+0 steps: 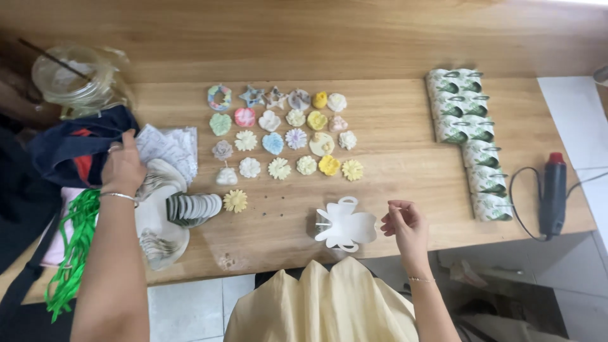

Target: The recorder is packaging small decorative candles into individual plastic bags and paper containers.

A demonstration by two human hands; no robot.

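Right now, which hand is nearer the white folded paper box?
Right. The right hand hovers just beside the white paper box, on its right; the left hand is far off to its left, at the dark bag.
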